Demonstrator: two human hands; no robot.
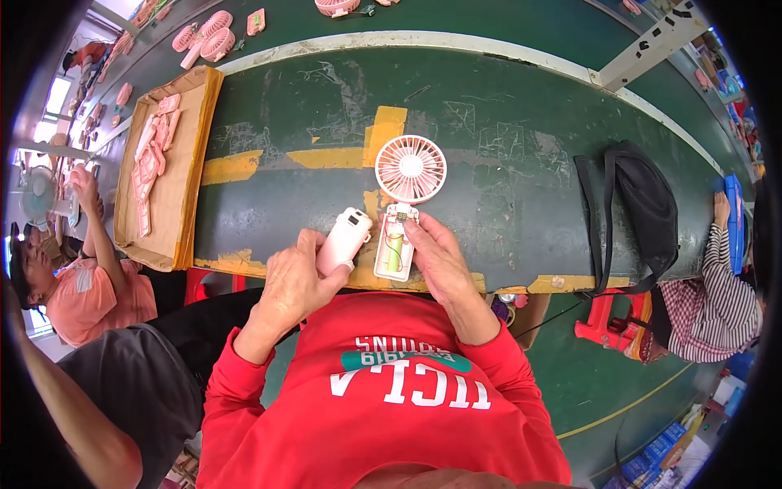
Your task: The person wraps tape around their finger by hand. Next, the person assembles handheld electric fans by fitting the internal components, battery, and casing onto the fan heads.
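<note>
A pink and white handheld fan (411, 169) lies on the green bench with its round grille away from me. Its handle (393, 253) is uncovered and shows a yellow-green battery (395, 253), thin wires and a small circuit board near the neck. My right hand (441, 254) grips the handle's right side, thumb at the board. In my left hand (295, 273) is a pale pink handle cover (344, 241), tilted, with a dark rectangular opening near its top. The cover is just left of the handle, apart from it. Fingers partly hide its lower end.
A cardboard tray (186, 167) of pink casing parts (155, 155) stands at the left. A black bag (639, 216) lies at the right. Several pink fans (213, 37) rest beyond the pale rail (456, 41). Other people sit on both sides; red stools (607, 322) stand below.
</note>
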